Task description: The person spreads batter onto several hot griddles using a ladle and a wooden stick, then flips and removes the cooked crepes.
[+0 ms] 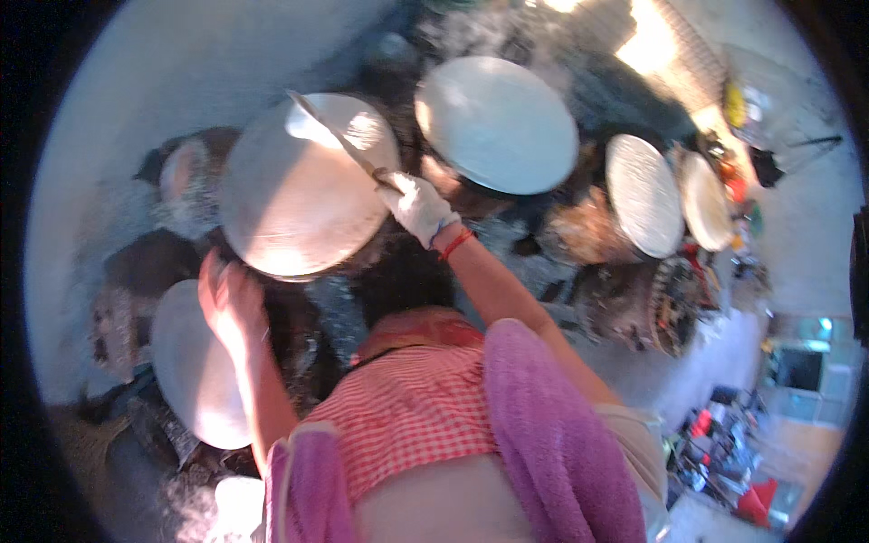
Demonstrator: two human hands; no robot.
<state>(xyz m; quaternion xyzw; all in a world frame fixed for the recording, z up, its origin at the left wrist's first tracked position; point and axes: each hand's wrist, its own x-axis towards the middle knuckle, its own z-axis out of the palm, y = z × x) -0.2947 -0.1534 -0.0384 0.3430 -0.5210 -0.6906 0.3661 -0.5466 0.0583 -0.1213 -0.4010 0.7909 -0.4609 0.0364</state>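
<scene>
My right hand (418,208), in a pale glove with a red band at the wrist, is closed around the handle end of a long, thin, flat stick-like tool (333,134). The tool slants up and left across a large round griddle (299,213), whose pale surface is part in sun, part in shadow. It hangs over or touches the surface; I cannot tell which. My bare left hand (233,294), a little blurred, is by the griddle's lower left edge with fingers stretched out. Under that hand and forearm is a second pale round griddle (195,362), partly covered by the arm.
Another round white-topped griddle (498,122) stands at the back middle. Farther right are two smaller pale discs, one (643,195) beside the other (706,201), and a round dark-mouthed container (672,306). A heap of coloured items (715,443) lies at the lower right.
</scene>
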